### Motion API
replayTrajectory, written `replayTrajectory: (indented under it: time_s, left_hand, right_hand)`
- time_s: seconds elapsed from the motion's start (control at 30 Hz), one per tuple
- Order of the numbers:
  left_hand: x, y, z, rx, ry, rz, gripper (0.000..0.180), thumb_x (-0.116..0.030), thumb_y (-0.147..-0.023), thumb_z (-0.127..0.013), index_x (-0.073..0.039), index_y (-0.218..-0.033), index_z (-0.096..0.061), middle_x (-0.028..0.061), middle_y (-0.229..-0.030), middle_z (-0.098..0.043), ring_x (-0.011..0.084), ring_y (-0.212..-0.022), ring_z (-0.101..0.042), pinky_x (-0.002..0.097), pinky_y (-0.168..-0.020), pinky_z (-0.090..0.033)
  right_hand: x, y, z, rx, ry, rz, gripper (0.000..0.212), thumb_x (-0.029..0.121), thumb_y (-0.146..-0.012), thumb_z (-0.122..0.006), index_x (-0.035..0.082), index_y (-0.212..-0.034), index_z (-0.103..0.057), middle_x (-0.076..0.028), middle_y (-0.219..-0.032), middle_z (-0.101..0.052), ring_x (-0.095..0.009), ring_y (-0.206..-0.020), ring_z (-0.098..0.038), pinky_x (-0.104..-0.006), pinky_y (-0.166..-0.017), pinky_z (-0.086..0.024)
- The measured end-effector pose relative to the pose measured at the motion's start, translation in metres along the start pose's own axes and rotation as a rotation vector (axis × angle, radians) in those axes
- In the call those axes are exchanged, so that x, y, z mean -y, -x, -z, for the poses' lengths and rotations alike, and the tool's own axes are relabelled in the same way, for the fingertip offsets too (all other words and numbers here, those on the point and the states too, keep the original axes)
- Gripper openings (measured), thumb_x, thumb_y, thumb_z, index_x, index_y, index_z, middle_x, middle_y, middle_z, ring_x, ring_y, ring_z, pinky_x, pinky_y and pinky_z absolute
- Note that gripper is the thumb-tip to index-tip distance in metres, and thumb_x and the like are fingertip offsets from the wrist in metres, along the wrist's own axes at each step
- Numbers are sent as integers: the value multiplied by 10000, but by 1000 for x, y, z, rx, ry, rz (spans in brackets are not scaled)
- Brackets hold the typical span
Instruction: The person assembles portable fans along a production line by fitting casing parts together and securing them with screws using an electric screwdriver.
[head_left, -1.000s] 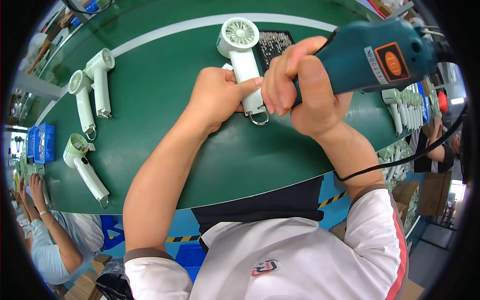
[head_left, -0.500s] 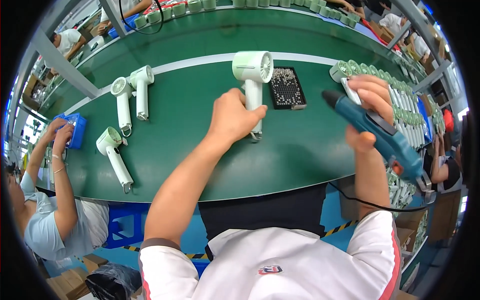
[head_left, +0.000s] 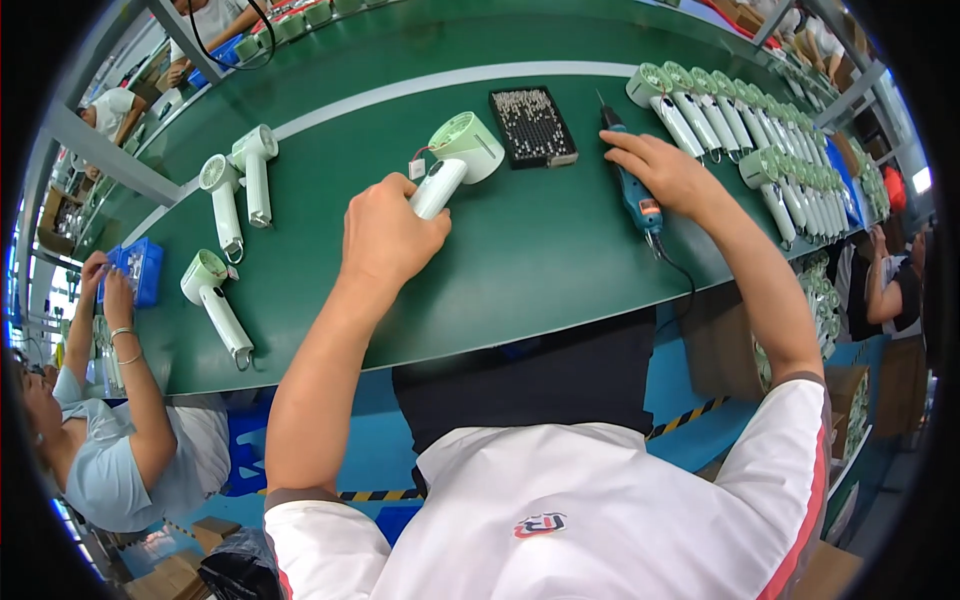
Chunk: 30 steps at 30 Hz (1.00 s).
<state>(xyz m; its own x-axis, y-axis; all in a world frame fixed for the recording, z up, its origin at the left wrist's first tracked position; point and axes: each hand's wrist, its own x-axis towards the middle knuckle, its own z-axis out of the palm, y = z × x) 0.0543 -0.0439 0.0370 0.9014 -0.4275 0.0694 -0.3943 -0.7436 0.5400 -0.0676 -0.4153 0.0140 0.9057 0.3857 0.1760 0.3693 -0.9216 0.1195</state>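
Observation:
My left hand point(head_left: 390, 230) is closed round the handle of a pale green and white handheld fan point(head_left: 470, 148). The fan tilts with its round head up and to the right, and a small white connector point(head_left: 417, 168) on a red wire sticks out beside the head. Over to the right, my right hand point(head_left: 665, 175) lies across a teal electric screwdriver point(head_left: 640, 205), fingers curved over its body. The screwdriver is low at the table top, its thin bit pointing away from me; my thumb is hidden. A black tray of small screws point(head_left: 533, 130) sits between the two hands.
Three similar fans point(head_left: 225, 325) lie on the green table point(head_left: 520, 270) at the left. Rows of fans point(head_left: 775, 180) fill the right side. A co-worker point(head_left: 125, 420) on the left reaches into a blue bin point(head_left: 140, 272). The screwdriver's black cord point(head_left: 690, 285) drops over the front edge.
The screwdriver has come down from the air at the right to the table beside the tray. The fan, upright before, has tilted and turned in my left hand, showing its connector.

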Motion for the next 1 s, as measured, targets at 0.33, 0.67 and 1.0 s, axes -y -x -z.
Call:
replayTrajectory:
  time_s: [0.33,0.67,1.0]
  left_hand:
    - [-4,35,-17,-68,-175,-99,428,-278,-776,-826,77,-981,-702,243,-960,-659,414,-883,-689,488,-804,-574]
    - [-33,67,-32,53,-62,-149,415,-323,-755,-850,71,-778,-721,264,-808,-646,409,-817,-662,495,-764,-557]
    - [-38,61,-34,70,154,-241,493,-398,-774,-863,48,-651,-692,152,-488,-565,302,-479,-615,394,-556,-525]
  right_hand:
    - [-10,-5,16,236,309,26,588,-32,-863,-560,1,-1448,-510,-147,-1555,-482,-352,-1111,-662,-441,-955,-549]
    - [70,-117,69,122,-277,331,681,200,-875,-764,-52,-1448,-495,-283,-1227,-594,-436,-1119,-616,-452,-969,-496]
    - [88,-148,81,347,-186,420,605,323,-787,-848,-84,-1208,-696,-271,-1041,-670,-424,-1035,-650,-442,-893,-521]
